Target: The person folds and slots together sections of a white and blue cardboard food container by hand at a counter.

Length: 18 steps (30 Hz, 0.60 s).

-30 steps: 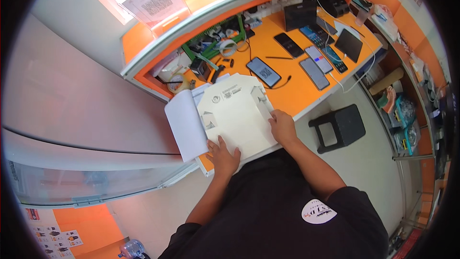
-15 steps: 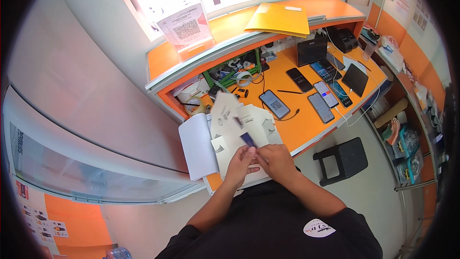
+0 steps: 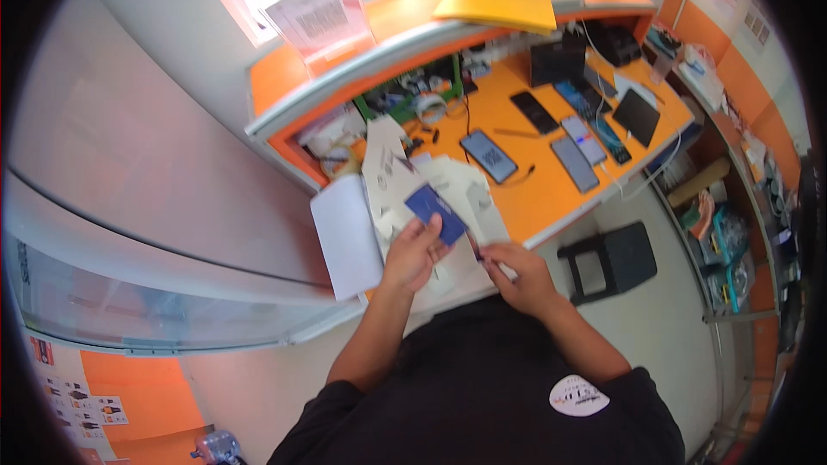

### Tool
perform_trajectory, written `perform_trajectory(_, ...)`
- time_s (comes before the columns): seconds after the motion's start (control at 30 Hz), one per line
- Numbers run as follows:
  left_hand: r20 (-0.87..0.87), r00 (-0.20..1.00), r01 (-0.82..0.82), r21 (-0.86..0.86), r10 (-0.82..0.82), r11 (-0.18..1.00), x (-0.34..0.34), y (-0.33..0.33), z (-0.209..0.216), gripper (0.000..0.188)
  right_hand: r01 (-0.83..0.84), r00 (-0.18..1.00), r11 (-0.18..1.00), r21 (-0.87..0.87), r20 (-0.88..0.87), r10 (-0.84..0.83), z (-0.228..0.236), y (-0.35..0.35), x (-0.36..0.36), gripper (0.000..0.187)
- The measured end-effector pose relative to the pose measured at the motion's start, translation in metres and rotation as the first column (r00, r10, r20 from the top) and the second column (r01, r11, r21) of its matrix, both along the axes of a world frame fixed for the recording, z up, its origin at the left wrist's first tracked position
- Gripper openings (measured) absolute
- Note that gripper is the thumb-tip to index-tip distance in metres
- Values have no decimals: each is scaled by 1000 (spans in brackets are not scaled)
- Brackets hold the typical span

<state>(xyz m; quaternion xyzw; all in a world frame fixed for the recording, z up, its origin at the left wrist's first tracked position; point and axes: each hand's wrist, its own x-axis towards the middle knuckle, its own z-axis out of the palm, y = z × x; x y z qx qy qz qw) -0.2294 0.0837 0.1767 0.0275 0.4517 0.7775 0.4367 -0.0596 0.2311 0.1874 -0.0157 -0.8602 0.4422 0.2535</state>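
My left hand point(image 3: 412, 251) grips a dark blue card or thin booklet point(image 3: 433, 209), thumb on top. It is held over cream cut-out card sheets point(image 3: 461, 179) spread on the orange desk. To the right and a little nearer, my right hand point(image 3: 519, 275) pinches a thin dark stick-like thing point(image 3: 473, 244), too small and blurred to name; its upper end is close to the card's lower corner. A white paper pad point(image 3: 346, 237) lies left of the cream sheets, and a phone point(image 3: 488, 156) showing a square code lies beyond them to the right.
Several phones point(image 3: 575, 164) and cables cover the desk's right side. A raised counter point(image 3: 396, 30) runs behind, bearing a yellow envelope point(image 3: 497, 4) and a sign stand point(image 3: 319, 17). A black stool point(image 3: 633, 258) stands right of the desk; shelves point(image 3: 719, 207) line the far right.
My hands have drawn apart, the right one moving right. The blue card, mostly covered before, now shows broadly in my left hand. The view has shifted slightly.
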Motion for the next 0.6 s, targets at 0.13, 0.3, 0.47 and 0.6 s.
perform_trajectory(0.13,-24,993,118,121,-116,986,3,-5,-10,22,57,995,990,132,-95,-45,2,-4,-8,30)
perform_trajectory(0.3,-91,992,99,147,-86,984,9,-7,-7,21,110,992,963,247,-82,-93,1,-7,-12,36)
perform_trajectory(0.47,-154,985,106,141,-84,984,16,-5,7,25,73,994,974,213,-100,-52,-1,-8,-16,37)
perform_trajectory(0.6,-188,981,64,112,-42,992,18,-7,10,23,29,990,969,244,-139,6,-1,0,-17,35)
